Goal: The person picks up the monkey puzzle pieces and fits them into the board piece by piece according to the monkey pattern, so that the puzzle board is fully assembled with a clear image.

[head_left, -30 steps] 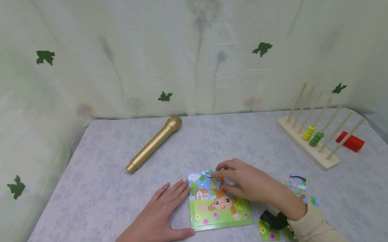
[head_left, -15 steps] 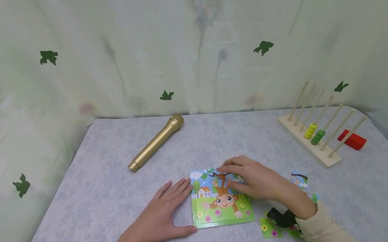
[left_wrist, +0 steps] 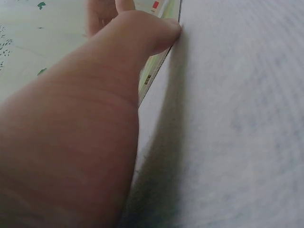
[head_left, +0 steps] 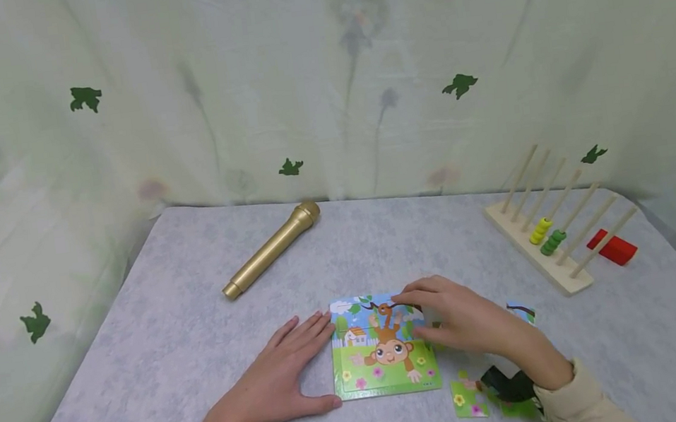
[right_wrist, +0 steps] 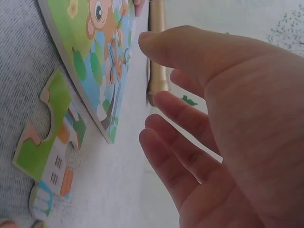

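Note:
A square monkey-picture puzzle board point(head_left: 365, 371) lies flat on the table. My left hand point(head_left: 286, 378) rests beside it, fingers extended, fingertips at its left edge and thumb at the near left corner; in the left wrist view the thumb point(left_wrist: 164, 35) meets the board's edge. My right hand point(head_left: 461, 316) hovers at the upper right edge, fingers loosely bent. The right wrist view shows a gap between right thumb point(right_wrist: 161, 45) and fingers, with nothing held. Loose jigsaw pieces point(head_left: 468, 400) lie right of the board, partly hidden by the right wrist; one piece point(right_wrist: 35, 159) shows a house.
A gold microphone point(head_left: 269, 252) lies at the back left of the table. At the right stands a wooden peg rack point(head_left: 535, 249) with yellow beads point(head_left: 540, 231) and green beads point(head_left: 552, 242). Beside it is a red block point(head_left: 615, 248). A printed curtain point(head_left: 320, 78) hangs behind.
My right hand has drawn back to the right from the board's upper part, uncovering more of the picture. The left hand keeps its place at the left edge.

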A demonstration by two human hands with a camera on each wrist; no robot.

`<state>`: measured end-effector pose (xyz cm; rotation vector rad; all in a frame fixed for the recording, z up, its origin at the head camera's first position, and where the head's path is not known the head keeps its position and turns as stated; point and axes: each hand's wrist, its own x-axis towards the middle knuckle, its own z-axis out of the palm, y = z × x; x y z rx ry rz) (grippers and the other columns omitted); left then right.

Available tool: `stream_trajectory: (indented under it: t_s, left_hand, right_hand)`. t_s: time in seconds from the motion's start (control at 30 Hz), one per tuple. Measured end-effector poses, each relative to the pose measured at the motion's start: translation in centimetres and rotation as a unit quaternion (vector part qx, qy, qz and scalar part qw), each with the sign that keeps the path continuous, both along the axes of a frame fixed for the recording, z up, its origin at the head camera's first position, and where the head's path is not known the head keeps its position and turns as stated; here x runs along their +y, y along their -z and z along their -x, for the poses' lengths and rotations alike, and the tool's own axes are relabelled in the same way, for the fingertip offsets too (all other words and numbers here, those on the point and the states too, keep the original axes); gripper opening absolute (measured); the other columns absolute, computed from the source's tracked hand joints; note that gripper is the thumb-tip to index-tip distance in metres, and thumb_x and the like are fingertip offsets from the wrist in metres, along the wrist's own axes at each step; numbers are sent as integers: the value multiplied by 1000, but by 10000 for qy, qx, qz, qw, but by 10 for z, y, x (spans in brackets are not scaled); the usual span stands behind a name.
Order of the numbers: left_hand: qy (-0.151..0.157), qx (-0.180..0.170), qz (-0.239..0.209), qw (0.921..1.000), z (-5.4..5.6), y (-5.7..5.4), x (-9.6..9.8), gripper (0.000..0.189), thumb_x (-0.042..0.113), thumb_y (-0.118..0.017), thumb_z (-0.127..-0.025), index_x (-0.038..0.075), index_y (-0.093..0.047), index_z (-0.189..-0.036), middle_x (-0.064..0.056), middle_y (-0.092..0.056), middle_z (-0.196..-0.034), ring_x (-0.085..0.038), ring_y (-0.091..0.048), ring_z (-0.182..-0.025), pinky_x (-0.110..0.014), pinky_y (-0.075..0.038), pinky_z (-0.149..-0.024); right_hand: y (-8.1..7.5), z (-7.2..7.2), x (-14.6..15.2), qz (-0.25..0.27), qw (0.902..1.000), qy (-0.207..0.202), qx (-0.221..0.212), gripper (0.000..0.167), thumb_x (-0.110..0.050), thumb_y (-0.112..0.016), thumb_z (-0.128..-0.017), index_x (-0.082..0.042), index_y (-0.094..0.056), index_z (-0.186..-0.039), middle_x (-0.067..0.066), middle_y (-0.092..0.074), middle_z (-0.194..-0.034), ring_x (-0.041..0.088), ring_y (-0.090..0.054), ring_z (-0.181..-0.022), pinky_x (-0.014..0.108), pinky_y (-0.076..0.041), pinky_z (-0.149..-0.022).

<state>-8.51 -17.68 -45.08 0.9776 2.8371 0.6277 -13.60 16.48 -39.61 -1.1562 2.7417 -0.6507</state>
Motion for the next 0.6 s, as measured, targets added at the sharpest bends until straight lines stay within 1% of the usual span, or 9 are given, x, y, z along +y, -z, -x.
stream_trajectory:
  t_s: [0.1, 0.17, 0.27, 0.33, 0.4, 0.5, 0.6]
  left_hand:
    - [-2, -42, -8, 10000, 0, 0, 0, 107, 79, -64, -84, 12, -34, -162, 0, -27, -170, -18, -21, -159, -39, -8, -129]
    - [2, -40, 5, 10000, 0, -1, 0, 107, 78, -64, -84, 12, -34, -162, 0, -27, -170, -18, -21, -159, -39, -8, -129]
    - [3, -26, 27, 10000, 0, -1, 0, 107, 78, -64, -84, 12, -34, -162, 0, -27, -170, -18, -21, -158, -40, -9, -129]
    - [-2, -27, 29, 10000, 0, -1, 0, 107, 78, -64, -84, 12, -34, -162, 0, -27, -170, -18, -21, -158, -40, -9, -129]
    - [-7, -34, 17, 10000, 0, -1, 0, 107, 79, -64, -84, 12, -34, -162, 0, -27, -170, -18, -21, -159, -40, -9, -129]
    - [-7, -34, 13, 10000, 0, -1, 0, 107, 79, -63, -84, 12, -34, -162, 0, -27, -170, -17, -21, -159, -40, -9, -129]
    - [-5, -25, 26, 10000, 0, -1, 0, 107, 79, -63, -84, 12, -33, -162, 0, -27, -170, -17, -21, -159, -40, -9, -129]
  right_hand:
    - [1, -2, 4, -30, 10000, 51, -64, 52, -26, -78, -94, -16, -62, -143, 5, -61, -140, 26, -57, -129, 47, -57, -98]
    - [2, -2, 7, -66, 9999, 42, -72, 53, -26, -78, -94, -17, -62, -144, 4, -61, -140, 26, -58, -128, 44, -58, -95]
    - [4, -2, 13, -87, 9999, 41, -127, 53, -26, -78, -95, -19, -61, -145, 1, -62, -139, 21, -59, -124, 38, -58, -90]
    - [3, -1, 17, -93, 9998, 48, -165, 53, -26, -77, -94, -20, -61, -145, -1, -63, -137, 20, -59, -123, 37, -57, -88]
    - [3, -1, 21, -81, 9996, 92, -258, 53, -26, -78, -94, -20, -61, -144, -2, -63, -137, 19, -59, -123, 39, -58, -90]
    - [2, -2, 28, -92, 9989, 186, -428, 54, -27, -79, -93, -19, -62, -143, -1, -62, -139, 23, -58, -127, 46, -57, -96]
    - [1, -2, 34, -109, 9980, 240, -574, 56, -29, -79, -93, -19, -60, -145, 1, -60, -141, 25, -57, -129, 49, -56, -99]
